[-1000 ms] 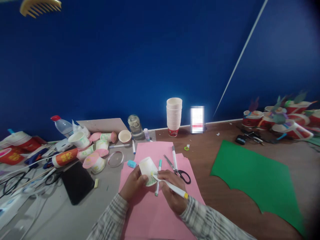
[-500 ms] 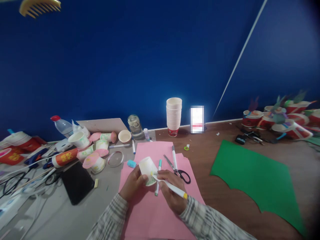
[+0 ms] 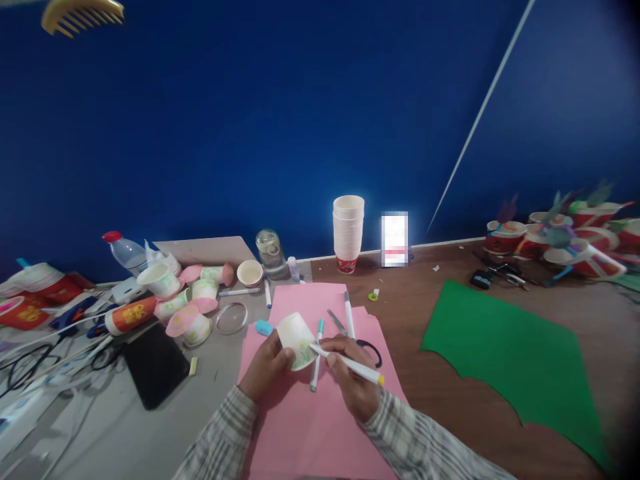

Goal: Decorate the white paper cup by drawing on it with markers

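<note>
My left hand [image 3: 265, 367] grips a small white paper cup [image 3: 295, 337] that is tipped on its side above a pink paper sheet [image 3: 310, 427]. My right hand [image 3: 353, 380] holds a white marker with a yellow end [image 3: 350, 363], and its tip touches the cup's side, where green and yellow marks show. A teal-capped marker [image 3: 316, 363] lies on the pink sheet just under the hands. Scissors with black handles [image 3: 363, 343] and another white marker [image 3: 349, 313] lie just beyond my right hand.
A stack of white cups [image 3: 348, 230] stands by the blue wall. Decorated cups [image 3: 187, 310], a water bottle [image 3: 125, 252], a glass jar [image 3: 270, 253] and a black tablet [image 3: 155, 363] crowd the left. A green sheet [image 3: 515, 360] lies right, with red cups [image 3: 565, 243] behind it.
My right hand has shifted slightly right and the marker now lies flatter, its yellow end farther right. The left hand and cup have barely moved.
</note>
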Motion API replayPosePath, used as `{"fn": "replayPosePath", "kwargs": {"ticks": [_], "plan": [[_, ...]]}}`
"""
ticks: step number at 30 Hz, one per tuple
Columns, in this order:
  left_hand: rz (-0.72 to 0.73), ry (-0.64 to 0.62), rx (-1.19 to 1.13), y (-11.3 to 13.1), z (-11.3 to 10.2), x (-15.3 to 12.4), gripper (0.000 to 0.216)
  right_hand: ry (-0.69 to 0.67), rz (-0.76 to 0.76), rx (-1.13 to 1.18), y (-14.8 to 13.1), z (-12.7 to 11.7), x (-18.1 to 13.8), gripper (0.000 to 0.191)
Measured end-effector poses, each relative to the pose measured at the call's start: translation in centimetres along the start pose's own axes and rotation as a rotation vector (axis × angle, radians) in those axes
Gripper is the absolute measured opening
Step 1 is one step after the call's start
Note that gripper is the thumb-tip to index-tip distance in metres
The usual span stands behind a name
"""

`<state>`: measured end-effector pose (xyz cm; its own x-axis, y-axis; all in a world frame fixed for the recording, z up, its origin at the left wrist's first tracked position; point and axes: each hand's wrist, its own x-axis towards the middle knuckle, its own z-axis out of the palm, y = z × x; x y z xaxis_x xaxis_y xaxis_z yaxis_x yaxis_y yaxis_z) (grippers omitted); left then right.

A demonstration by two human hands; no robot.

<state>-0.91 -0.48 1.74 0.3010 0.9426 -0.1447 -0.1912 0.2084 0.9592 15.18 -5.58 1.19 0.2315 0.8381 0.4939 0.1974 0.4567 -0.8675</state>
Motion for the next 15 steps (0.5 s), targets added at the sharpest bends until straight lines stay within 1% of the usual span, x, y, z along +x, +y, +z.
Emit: {"fn": "replayPosePath", "kwargs": {"ticks": [2,5,8,15], "plan": [[0.057,0.010,0.066,-0.1,-0.1,0.0,0.042,-0.012,-0.006,-0.004,0.0,0.0,-0.1,0.016],[0.058,-0.010,0.102,-0.4,-0.2,0.1,0.043,-0.027,0.004,-0.001,0.1,0.1,-0.1,0.015],[0.049,-0.029,0.109,-0.5,-0.2,0.1,0.044,-0.037,-0.014,-0.002,0.1,0.1,-0.2,0.015],[0.063,0.005,0.060,0.6,0.9,-0.3,0.040,-0.024,-0.108,-0.043,0.1,0.3,-0.4,0.016]]}}
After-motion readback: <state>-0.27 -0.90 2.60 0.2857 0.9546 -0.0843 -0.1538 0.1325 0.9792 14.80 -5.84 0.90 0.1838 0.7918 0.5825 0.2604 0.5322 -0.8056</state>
